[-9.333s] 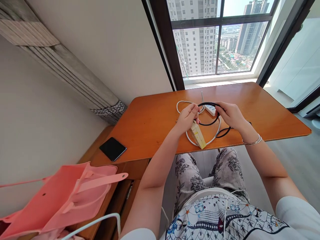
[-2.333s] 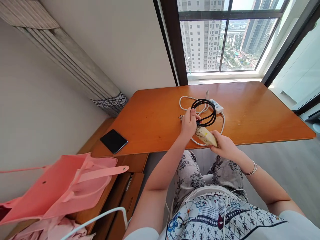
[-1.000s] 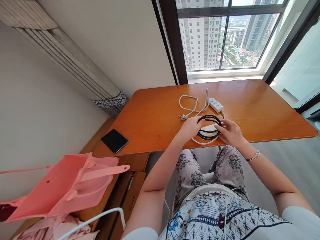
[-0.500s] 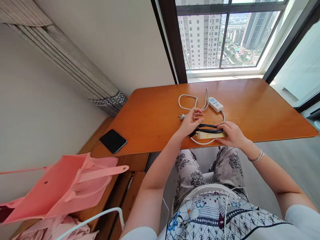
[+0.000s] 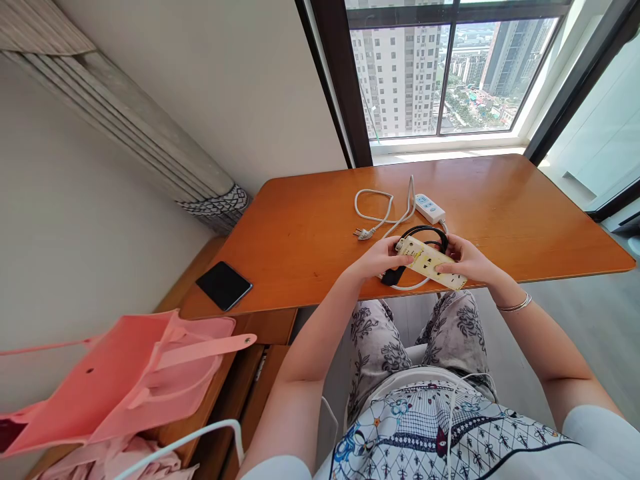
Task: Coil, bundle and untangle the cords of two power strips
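Observation:
Between both hands is a yellowed power strip, its socket face tilted up toward me. My left hand grips its left end, thumb on the face. My right hand grips the right end, also with the thumb on top. A coiled black cord is bunched behind the strip, and a black plug-like end hangs below my left hand. Just beyond lies a white power strip on the table, its white cord looped to the left and ending in a plug.
The brown wooden table has its front edge just under my hands. A black-screened tablet or phone lies at its left corner. A pink bag stands at lower left. Behind the table is a window.
The yellowed strip has been lifted and turned so its sockets face me. My left hand has come down from the white cord onto the strip's left end.

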Demonstrator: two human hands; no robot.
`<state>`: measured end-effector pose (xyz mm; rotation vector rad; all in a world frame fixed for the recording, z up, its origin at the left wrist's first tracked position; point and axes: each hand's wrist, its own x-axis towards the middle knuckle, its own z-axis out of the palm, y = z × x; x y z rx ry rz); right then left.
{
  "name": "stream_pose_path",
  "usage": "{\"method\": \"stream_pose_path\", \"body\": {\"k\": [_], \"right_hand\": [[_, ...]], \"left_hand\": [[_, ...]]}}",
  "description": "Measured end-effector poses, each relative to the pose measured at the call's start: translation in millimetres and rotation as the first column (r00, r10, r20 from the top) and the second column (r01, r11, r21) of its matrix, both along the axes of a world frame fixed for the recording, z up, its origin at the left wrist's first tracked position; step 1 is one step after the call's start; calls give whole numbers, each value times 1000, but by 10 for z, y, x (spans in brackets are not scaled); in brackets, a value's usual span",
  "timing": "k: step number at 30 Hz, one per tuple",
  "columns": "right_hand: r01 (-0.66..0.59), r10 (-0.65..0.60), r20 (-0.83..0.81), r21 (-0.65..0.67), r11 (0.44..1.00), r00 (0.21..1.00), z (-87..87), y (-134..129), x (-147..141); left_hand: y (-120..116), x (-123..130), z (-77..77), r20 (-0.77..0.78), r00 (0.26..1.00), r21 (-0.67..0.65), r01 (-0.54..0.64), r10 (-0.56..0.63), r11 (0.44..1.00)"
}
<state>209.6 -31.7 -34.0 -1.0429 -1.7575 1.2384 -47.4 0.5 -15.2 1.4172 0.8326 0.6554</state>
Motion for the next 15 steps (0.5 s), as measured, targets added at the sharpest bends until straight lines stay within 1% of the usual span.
{"method": "stream_pose_path", "body": {"k": [3, 6, 8, 11, 15], "right_hand": [[-48, 42, -66, -95, 994, 997, 14, 13, 8], [-98, 89, -84, -107, 989, 993, 8, 15, 26], [-116, 108, -78, -107, 987, 991, -1, 17, 44], [-120, 114, -57, -116, 986, 992, -11, 26, 70], [-89, 80, -67, -142, 986, 994, -21, 38, 81]], "left_hand": [[-32, 3, 16, -27, 1000, -49, 4, -5, 999], [-58, 9, 15, -35, 998, -118, 48, -52, 992], [-66, 18, -12, -38, 997, -148, 57, -63, 987], [-71, 38, -88, -43, 999, -147, 20, -26, 989], [-94, 64, -181, -83, 995, -151, -67, 55, 986]]}}
